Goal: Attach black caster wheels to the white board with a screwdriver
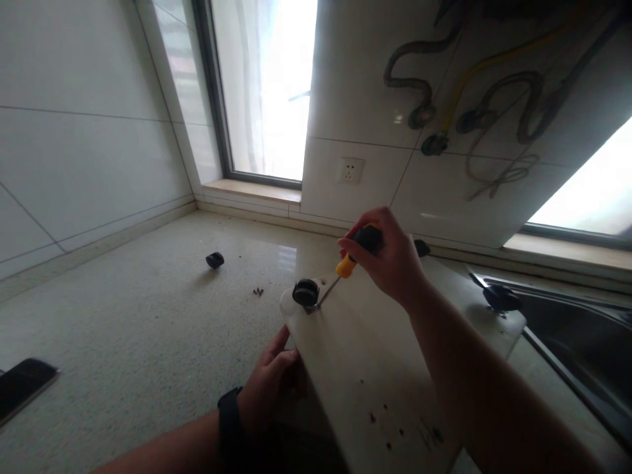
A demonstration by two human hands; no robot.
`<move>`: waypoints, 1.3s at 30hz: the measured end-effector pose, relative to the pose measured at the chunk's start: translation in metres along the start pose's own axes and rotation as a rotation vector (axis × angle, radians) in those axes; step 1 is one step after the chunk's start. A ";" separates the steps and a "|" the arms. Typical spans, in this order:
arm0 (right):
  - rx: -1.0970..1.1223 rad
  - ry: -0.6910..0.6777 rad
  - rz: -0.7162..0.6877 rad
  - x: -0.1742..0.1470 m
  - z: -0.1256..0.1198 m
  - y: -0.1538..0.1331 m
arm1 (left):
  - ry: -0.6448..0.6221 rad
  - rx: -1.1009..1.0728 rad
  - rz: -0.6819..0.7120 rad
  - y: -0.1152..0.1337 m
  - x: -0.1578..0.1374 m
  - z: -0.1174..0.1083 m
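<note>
My right hand is closed round the yellow-and-black handle of a screwdriver. Its shaft slants down to the metal mounting plate of a black caster wheel, at the near-left corner of a white panel. My left hand, with a dark band on the wrist, grips the panel's left edge below that caster; some of its fingers are hidden. Further right on the panel stands another caster, and a dark one shows partly behind my right wrist. Toward the panel's front are several bare screw holes.
A loose caster and a few small screws lie on the speckled countertop. A dark phone-like object is at the left edge. The metal sink lies right of the panel. Hoses hang on the tiled wall.
</note>
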State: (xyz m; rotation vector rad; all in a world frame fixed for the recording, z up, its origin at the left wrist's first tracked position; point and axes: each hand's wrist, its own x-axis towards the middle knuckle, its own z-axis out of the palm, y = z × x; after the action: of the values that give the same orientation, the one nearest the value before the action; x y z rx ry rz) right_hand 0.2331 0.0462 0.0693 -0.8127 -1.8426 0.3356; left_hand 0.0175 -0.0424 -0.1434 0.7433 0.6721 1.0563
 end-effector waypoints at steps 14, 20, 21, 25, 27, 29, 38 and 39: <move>0.347 -0.194 0.088 0.003 -0.013 -0.004 | -0.017 -0.012 0.000 0.004 -0.002 0.004; 0.124 -0.049 0.122 0.002 -0.008 -0.009 | -0.016 -0.015 0.000 0.002 -0.003 0.004; 0.089 -0.034 0.119 0.002 -0.006 -0.010 | -0.013 -0.006 0.004 0.002 -0.002 0.004; -0.026 0.017 0.101 0.001 0.001 -0.014 | 0.000 -0.038 -0.004 0.002 -0.001 0.004; -0.056 0.034 0.097 0.001 0.005 -0.015 | -0.009 -0.063 -0.010 0.004 0.000 0.005; -0.086 0.046 0.090 0.001 0.007 -0.016 | -0.025 -0.062 -0.021 0.006 0.001 0.006; 0.001 -0.046 0.077 -0.001 0.004 -0.011 | -0.032 -0.048 -0.013 0.008 0.000 0.006; 0.017 -0.062 0.062 -0.002 0.005 -0.009 | -0.045 -0.047 -0.010 0.008 0.000 0.005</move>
State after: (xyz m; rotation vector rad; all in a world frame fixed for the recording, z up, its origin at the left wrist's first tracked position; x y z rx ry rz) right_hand 0.2253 0.0392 0.0711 -0.8572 -1.8724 0.4190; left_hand 0.0173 -0.0410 -0.1336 0.7202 0.6098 1.0400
